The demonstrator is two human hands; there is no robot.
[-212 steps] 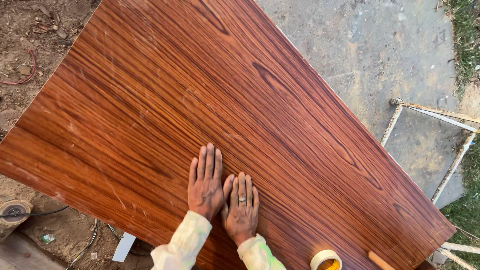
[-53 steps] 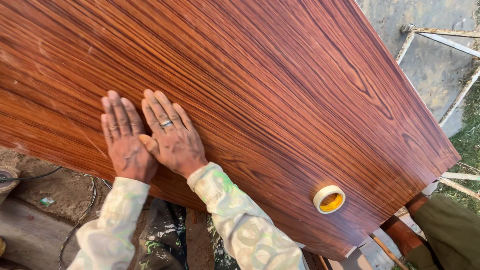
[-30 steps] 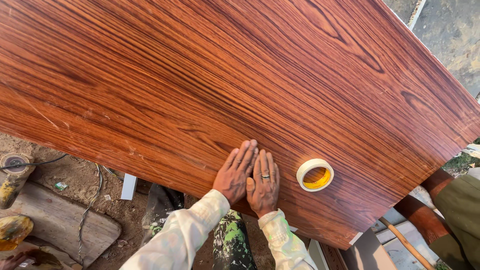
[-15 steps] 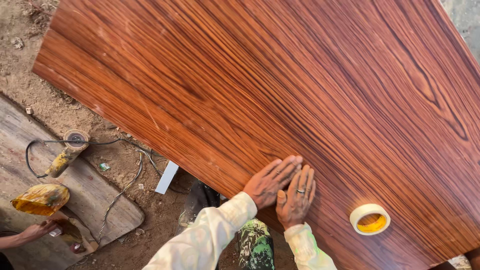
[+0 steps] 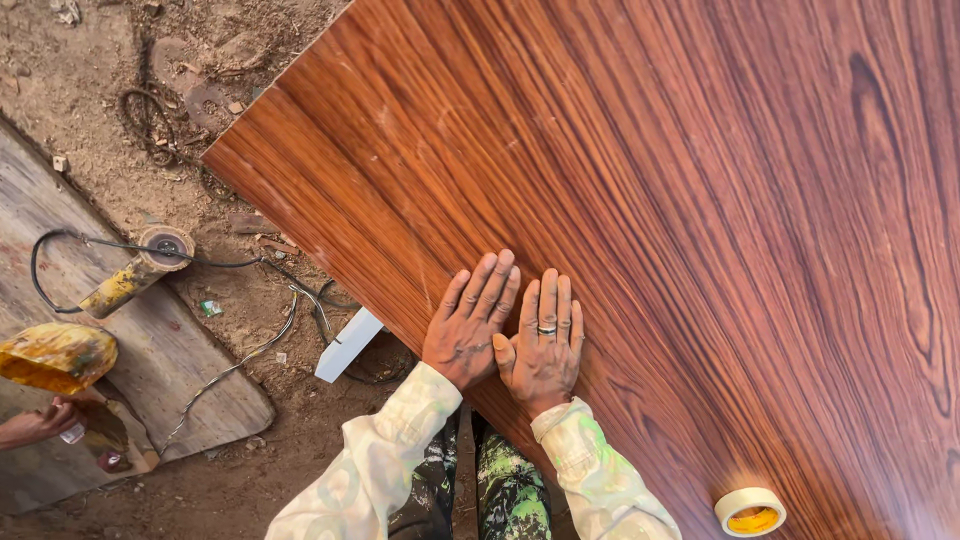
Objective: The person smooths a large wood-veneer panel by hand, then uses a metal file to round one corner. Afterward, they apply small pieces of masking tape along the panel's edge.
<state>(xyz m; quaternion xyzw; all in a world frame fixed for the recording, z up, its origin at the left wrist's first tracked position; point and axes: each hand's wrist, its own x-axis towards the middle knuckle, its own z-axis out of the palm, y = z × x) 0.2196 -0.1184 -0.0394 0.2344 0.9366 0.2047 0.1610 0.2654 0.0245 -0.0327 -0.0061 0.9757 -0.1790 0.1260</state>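
We have both palms pressed flat on the reddish wood-grain panel (image 5: 640, 180), close to its near edge. Our left hand (image 5: 468, 325) lies with fingers stretched out and slightly spread, gripping nothing; our right hand (image 5: 542, 345) sits just beside it, thumbs touching, fingers straight and together, a ring on one finger, also holding nothing. The pale printed sleeves (image 5: 400, 450) run back from both wrists toward us.

Along the same near edge, well to the right of our hands, a roll of tape (image 5: 750, 511) lies flat on the panel near the lower right. Between the hands and the roll the panel surface is bare, and beyond our fingertips it stretches away unbroken to the top and right of the view.

The panel's left corner juts out over dirt ground (image 5: 150, 80). Below that edge a white strip (image 5: 348, 344) pokes out, with loose cable (image 5: 240, 360) trailing across the soil. Farther left a grey board (image 5: 160, 350) lies on the ground, carrying a yellow-handled power tool (image 5: 135, 275). At the far left another person's hand (image 5: 35, 425) holds a yellow object (image 5: 55, 355)
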